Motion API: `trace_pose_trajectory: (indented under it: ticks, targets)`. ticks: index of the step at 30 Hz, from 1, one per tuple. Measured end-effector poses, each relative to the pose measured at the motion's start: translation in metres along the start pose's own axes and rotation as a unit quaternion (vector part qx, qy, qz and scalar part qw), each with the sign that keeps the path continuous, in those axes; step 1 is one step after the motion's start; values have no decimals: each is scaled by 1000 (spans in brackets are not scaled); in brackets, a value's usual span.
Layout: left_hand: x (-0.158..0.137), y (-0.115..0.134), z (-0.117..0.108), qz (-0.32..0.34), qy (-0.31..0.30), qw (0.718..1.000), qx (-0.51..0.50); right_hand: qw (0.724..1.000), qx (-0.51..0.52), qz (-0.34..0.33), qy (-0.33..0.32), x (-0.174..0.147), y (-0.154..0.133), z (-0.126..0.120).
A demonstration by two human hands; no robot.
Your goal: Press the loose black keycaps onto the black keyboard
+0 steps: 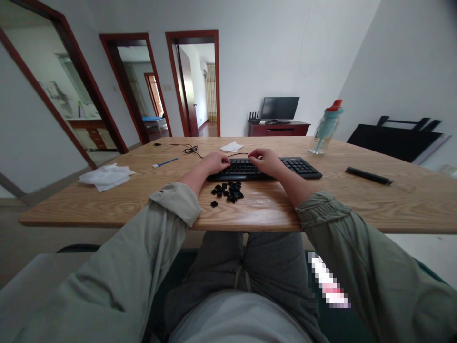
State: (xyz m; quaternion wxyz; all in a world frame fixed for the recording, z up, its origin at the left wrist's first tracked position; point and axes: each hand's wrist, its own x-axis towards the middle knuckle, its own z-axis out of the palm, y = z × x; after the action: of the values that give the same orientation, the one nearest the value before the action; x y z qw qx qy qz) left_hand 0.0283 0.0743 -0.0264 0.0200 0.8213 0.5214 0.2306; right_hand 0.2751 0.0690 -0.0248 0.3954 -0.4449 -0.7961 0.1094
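Note:
A black computer keyboard (305,169) lies across the table in front of me. Several black keycaps (233,193) are heaped on the wood just on my side of it, and one sits a little apart from the pile. My left hand (215,163) is at the keyboard's left end, fingers bent and closed against it. Over the middle of the keys, my right hand (266,161) is curled with thumb and forefinger together in a pinch. Whatever may be between those fingertips is too small to make out.
White tissues (107,176) and a blue brush (164,163) lie to the left, and another tissue (232,146) behind the keyboard. The cable (191,149) is coiled at the back. A water bottle (324,128) and a black strip (369,176) are on the right.

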Motion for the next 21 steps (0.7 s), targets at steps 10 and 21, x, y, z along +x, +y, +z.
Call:
trace_pose_trajectory:
  ticks: [10, 21]
  targets:
    - [1, 0, 0, -22, -13, 1000, -3, 1000, -1, -2, -3, 1, 3, 2]
    - [-4, 5, -8, 2, -36, 997, 63, 1000, -1, -4, -4, -3, -1, 0]
